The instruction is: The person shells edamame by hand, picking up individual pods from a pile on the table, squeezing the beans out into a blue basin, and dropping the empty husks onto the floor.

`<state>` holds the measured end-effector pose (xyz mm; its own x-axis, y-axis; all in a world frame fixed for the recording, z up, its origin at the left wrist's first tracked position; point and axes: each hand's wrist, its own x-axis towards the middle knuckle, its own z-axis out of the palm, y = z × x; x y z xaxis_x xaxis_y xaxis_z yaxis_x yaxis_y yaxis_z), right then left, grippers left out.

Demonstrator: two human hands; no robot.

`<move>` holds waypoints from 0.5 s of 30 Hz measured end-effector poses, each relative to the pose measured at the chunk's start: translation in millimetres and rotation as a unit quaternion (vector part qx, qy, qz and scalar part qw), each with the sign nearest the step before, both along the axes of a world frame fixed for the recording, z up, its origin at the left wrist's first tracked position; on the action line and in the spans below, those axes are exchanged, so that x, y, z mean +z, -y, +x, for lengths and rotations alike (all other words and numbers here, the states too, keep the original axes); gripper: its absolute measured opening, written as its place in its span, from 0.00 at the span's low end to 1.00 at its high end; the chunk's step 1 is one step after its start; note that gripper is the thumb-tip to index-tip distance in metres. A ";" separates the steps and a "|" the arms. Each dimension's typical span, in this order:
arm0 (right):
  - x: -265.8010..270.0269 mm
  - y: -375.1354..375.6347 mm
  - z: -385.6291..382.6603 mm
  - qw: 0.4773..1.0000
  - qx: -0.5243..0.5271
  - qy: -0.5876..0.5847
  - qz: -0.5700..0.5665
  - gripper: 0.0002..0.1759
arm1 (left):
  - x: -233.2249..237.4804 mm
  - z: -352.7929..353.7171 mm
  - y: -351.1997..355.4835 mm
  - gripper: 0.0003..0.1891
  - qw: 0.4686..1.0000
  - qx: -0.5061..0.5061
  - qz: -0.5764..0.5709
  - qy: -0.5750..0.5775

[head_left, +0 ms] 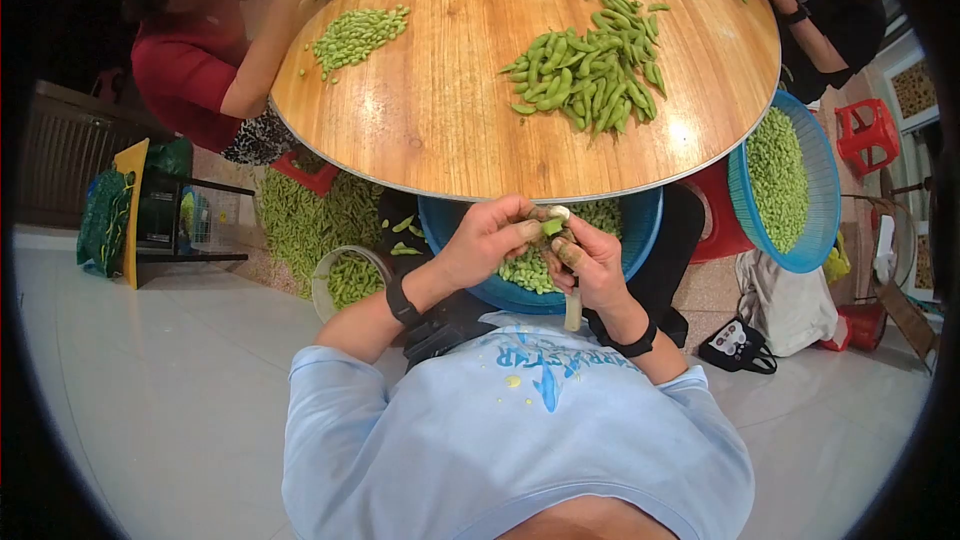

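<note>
In front of my chest, both hands come together over a blue basin holding shelled green beans. My left hand is closed, pinching a green soybean pod between thumb and fingers. Closed on the pod's other side is my right hand, its thumb and fingertips darkly stained. A white wrap shows around a fingertip near the pod. Below my right palm a pale narrow piece sticks out; I cannot make out what it is. The nearest pod pile lies on the table beyond my hands.
A round wooden table carries more pods and a heap of shelled beans. Pods cover the floor at left beside a pale bucket. A blue basket of beans stands right. Two people sit at the table.
</note>
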<state>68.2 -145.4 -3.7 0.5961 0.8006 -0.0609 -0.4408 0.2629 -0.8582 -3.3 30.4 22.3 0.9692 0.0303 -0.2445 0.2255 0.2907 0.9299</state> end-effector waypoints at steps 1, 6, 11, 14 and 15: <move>-4.3 2.5 4.4 1.000 0.022 -0.006 0.007 0.19 | -1.1 0.4 0.5 0.06 1.000 0.000 -0.001 -0.001; -25.1 -4.9 7.3 0.866 -0.116 0.482 -0.056 0.22 | -11.9 2.1 6.3 0.05 0.981 0.028 -0.162 -0.101; -19.3 3.4 0.3 0.933 -0.084 0.320 -0.141 0.20 | -15.9 5.4 12.8 0.06 0.988 0.012 0.152 -0.015; -18.9 -1.9 6.8 0.924 -0.113 0.343 -0.126 0.19 | -10.7 8.8 4.3 0.06 0.983 -0.013 0.178 -0.028; -19.0 -3.0 6.8 0.902 -0.138 0.395 -0.106 0.18 | -10.9 8.3 2.9 0.06 0.970 -0.023 0.241 -0.008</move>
<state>74.9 -142.4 -22.7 0.6955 0.6349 0.3365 0.3879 0.0624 -0.9196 5.0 27.4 11.4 0.9684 0.1008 -0.2282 0.2438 -0.1881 0.9514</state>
